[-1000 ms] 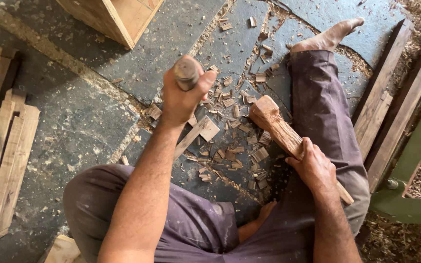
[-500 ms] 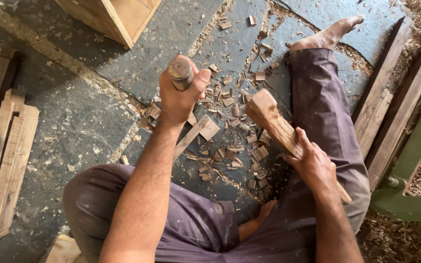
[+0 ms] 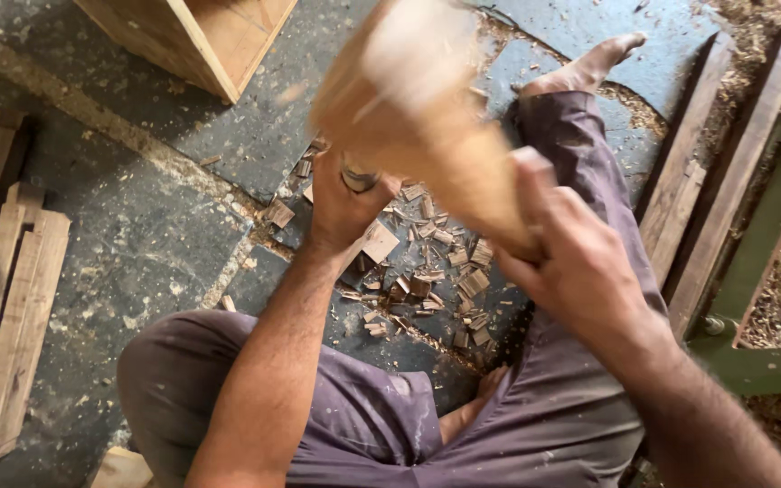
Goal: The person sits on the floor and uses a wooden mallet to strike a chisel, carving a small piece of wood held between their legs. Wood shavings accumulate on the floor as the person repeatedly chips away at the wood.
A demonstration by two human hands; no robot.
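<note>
Wooden mallet [image 3: 427, 126], blurred, raised above the chip-strewn floor [image 3: 164, 217], right hand [image 3: 580, 271] closed round its narrow handle end; judged solid, stiff, top-heavy, best gripped there; left hand [image 3: 341, 212] wraps a chisel handle [image 3: 359, 176].

Pale wooden box [image 3: 193, 36] at top, stacked brown planks [image 3: 2, 298] left, green metal frame [image 3: 761, 298] right, scattered wood chips [image 3: 427, 271] on grey stone floor [image 3: 119, 226].

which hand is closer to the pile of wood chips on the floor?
Left. The left hand grips a chisel right at the wood chips. The right hand is raised above them, holding a blurred wooden mallet.
</note>
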